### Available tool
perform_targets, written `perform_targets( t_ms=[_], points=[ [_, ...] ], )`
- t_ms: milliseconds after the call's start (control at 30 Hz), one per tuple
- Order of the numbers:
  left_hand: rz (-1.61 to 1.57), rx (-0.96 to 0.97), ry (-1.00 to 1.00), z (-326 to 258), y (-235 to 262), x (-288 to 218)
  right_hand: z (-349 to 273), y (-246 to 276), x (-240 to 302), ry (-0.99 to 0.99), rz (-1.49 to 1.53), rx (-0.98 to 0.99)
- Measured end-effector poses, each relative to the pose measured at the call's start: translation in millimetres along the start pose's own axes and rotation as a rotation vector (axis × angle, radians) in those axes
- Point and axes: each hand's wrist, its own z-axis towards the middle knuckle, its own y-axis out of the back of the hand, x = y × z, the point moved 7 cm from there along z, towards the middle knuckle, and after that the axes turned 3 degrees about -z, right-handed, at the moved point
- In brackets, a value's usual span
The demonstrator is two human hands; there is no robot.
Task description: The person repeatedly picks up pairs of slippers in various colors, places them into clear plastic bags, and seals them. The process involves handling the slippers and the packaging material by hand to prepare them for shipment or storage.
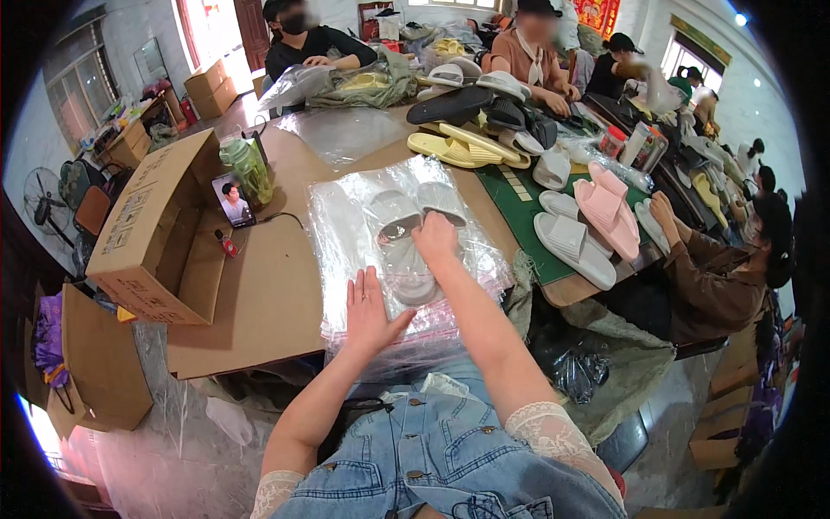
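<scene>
"Where are the grey slippers (393, 208)?"
"In or on the clear plastic bags (340, 246) on the counter (275, 316) — can't tell which. The right hand (435, 240) touches them, its grip unclear."
"And the left hand (368, 311)?"
"Spread flat on the bags — beside the slippers."

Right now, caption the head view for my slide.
Left hand on clear plastic bags, right hand at gray slippers, a cardboard box to the left.
</scene>
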Motion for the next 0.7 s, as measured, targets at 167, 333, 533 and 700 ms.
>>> perform_targets(
  t_ms=[167, 333, 533, 700],
  points=[
    [-0.047, 0.000, 0.031, 1.5, 5.6, -2.5, -11.2, 33.1, -35.7, 0.025, 0.163, 0.039],
    [-0.022, -0.014, 0.024, 1.6, 2.2, -3.5, -75.6, 89.8, -85.5, 0.111, 0.262, 0.120],
    [-0.006, 0.011, -0.020, 1.3, -0.7, -3.0, -174.2, 172.1, -160.0, 0.089, 0.193, 0.403],
    [0.044, 0.019, -0.029, 1.4, 1.8, -5.9, -225.4, 237.5, -242.1, -0.160, 0.079, 0.564]
  ],
)
